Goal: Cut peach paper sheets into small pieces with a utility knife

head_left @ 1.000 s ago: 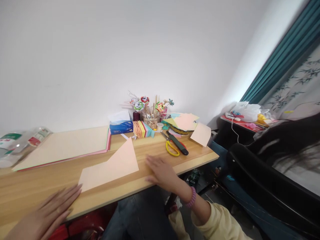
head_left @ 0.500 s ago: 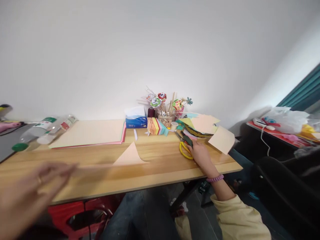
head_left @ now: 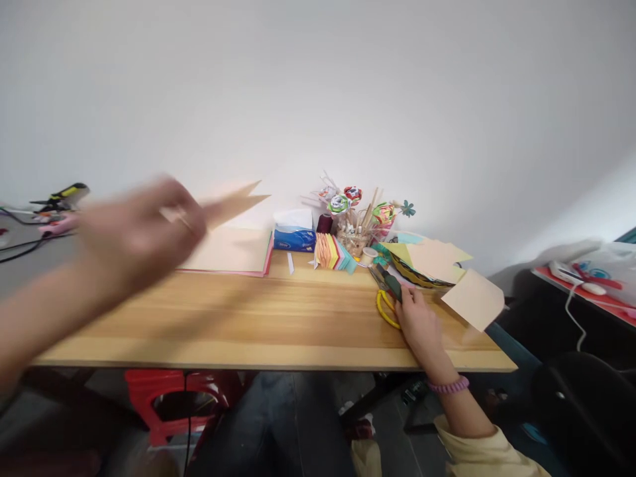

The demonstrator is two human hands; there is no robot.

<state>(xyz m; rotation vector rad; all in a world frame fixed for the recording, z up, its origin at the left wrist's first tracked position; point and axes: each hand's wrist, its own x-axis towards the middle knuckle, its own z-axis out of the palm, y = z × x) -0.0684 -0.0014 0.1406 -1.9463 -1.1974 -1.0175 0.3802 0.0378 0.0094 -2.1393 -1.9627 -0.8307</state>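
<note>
My left hand [head_left: 149, 228], blurred by motion, is raised above the left side of the table. It is closed on a piece of peach paper [head_left: 238, 202], whose two pointed ends stick out to the right. On the right side of the table, my right hand [head_left: 417, 318] has its fingers round the near end of a dark green tool [head_left: 391, 285] that looks like a utility knife. Scissors with yellow handles [head_left: 386, 310] lie just left of these fingers. A square sheet of peach paper [head_left: 474, 299] rests to the right of this hand.
Large coloured sheets [head_left: 233, 248] are stacked at the back left. A blue tissue pack [head_left: 294, 238], a fanned row of coloured papers [head_left: 332, 250] and a basket with sticks and paper flowers [head_left: 352, 240] stand along the wall. A red stool [head_left: 154, 391] is under the table.
My left hand has lifted the peach paper off the table and moved up and right. My right hand stays at the dark green tool. The view has turned left.
</note>
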